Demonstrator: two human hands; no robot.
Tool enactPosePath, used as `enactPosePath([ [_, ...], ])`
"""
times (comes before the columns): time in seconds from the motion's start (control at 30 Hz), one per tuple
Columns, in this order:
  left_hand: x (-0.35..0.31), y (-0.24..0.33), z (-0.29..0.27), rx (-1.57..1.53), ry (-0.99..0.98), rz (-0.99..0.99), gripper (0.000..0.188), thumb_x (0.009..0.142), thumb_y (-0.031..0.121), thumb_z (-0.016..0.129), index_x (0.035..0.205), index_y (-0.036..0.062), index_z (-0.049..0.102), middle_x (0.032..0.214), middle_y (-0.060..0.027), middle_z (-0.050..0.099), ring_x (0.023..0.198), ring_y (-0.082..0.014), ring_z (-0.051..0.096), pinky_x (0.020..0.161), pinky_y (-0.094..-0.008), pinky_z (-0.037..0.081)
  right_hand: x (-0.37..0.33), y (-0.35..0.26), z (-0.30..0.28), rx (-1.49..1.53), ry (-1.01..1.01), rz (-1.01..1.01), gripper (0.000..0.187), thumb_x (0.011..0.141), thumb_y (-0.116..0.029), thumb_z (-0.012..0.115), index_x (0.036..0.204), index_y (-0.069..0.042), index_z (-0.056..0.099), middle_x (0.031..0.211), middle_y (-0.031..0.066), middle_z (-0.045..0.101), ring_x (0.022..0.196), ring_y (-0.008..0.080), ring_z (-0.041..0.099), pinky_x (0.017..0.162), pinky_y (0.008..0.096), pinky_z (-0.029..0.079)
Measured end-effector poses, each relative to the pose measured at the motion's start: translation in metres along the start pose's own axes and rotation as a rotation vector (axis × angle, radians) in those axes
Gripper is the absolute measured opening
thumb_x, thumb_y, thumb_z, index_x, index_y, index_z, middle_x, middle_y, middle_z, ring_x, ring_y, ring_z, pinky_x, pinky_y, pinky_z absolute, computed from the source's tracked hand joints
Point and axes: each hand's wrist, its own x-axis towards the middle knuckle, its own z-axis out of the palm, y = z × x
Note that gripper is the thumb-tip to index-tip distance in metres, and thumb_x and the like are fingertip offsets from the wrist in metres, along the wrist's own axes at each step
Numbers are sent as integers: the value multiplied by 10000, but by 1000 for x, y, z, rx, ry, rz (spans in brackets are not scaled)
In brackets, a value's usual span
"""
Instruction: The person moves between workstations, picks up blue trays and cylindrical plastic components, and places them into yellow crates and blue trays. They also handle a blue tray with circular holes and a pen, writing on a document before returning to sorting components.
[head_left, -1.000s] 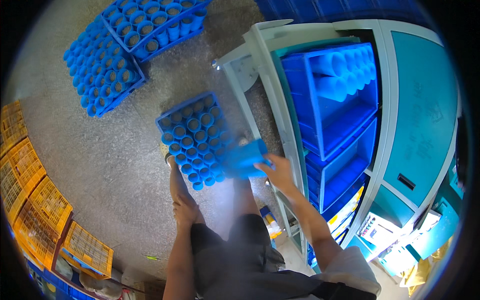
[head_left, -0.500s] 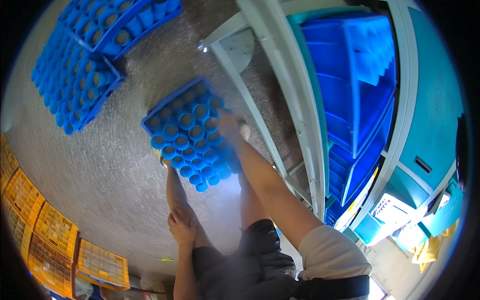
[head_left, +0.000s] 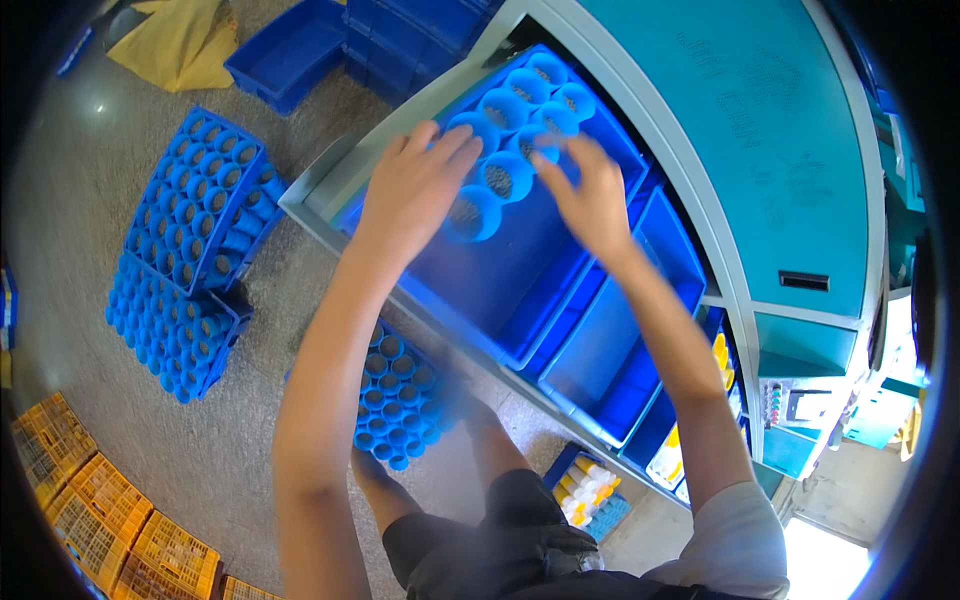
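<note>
A cluster of blue cups [head_left: 506,177], with grey grainy contents in several of them, stands in a blue bin [head_left: 480,290] inside the teal machine. On the cups' left side my left hand [head_left: 415,185] has its fingers apart at the rims. My right hand [head_left: 592,198] is at their right side, somewhat blurred, thumb and fingers spread beside a cup; firm contact cannot be made out. Below my arms, a tray of blue cups [head_left: 396,400] is on the floor by my legs.
More blue bins [head_left: 640,340] sit along the machine. Stacked trays of blue cups [head_left: 190,210] stand on the floor at left. Yellow crates [head_left: 120,510] line the lower left. Blue bins [head_left: 290,60] and yellow sheeting [head_left: 180,45] lie at the far side.
My view has swung right toward the machine. My right hand has left the floor tray's cups, and my left hand has left my knee area; both are now at the cups in the bin.
</note>
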Motion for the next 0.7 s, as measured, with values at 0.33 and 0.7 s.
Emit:
enactPosePath([
  [0.33, 29, 4, -21, 327, -50, 196, 96, 669, 152, 687, 748, 108, 717, 844, 27, 648, 1011, -178, 548, 896, -344, 426, 120, 113, 75, -577, -670, 43, 385, 816, -393, 737, 1064, -98, 745, 1055, 162, 737, 1076, 360, 675, 954, 558, 399],
  [0.7, -249, 30, -203, 360, -69, -345, 314, 686, 150, 671, 994, 114, 716, 1043, 21, 667, 886, -180, 557, 824, -364, 407, 25, -100, -93, -333, -384, -225, 296, 668, -18, 724, 950, 17, 645, 1119, 181, 655, 1161, 397, 568, 1014, 520, 410],
])
